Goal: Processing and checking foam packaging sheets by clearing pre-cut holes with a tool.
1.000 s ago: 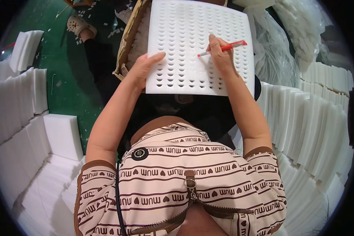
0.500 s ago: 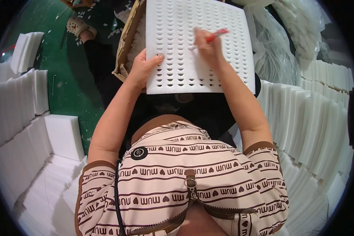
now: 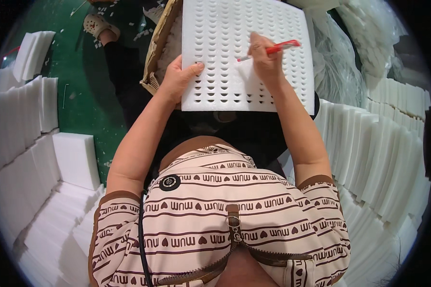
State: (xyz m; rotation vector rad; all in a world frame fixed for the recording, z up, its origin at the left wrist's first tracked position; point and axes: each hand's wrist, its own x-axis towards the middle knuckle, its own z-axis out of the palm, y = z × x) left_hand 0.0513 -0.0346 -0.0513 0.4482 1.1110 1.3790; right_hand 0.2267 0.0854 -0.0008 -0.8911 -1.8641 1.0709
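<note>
Since half a second ago, right hand (image 3: 265, 60) has slid a bit nearer along the sheet, and the red tool now points left with its tip on the foam instead of angling up and away. Left hand hasn't really budged.

Going left to right: stacks of white foam blocks (image 3: 31, 124) sit on the left over the green floor (image 3: 81, 71), with little white scraps scattered around. Further off, someone else's foot in a light shoe (image 3: 95, 24) shows. Left hand (image 3: 179, 79) is clamped on the near-left edge of the white foam sheet (image 3: 225, 28), thumb on top, fingers tucked under. That sheet is full of rows of small holes and rests out in front of the person, over the lap. Right hand is closed around the red tool (image 3: 273, 49). On the right there's crumpled clear plastic (image 3: 349, 52), then a long row of upright white foam slabs (image 3: 378, 153).
</note>
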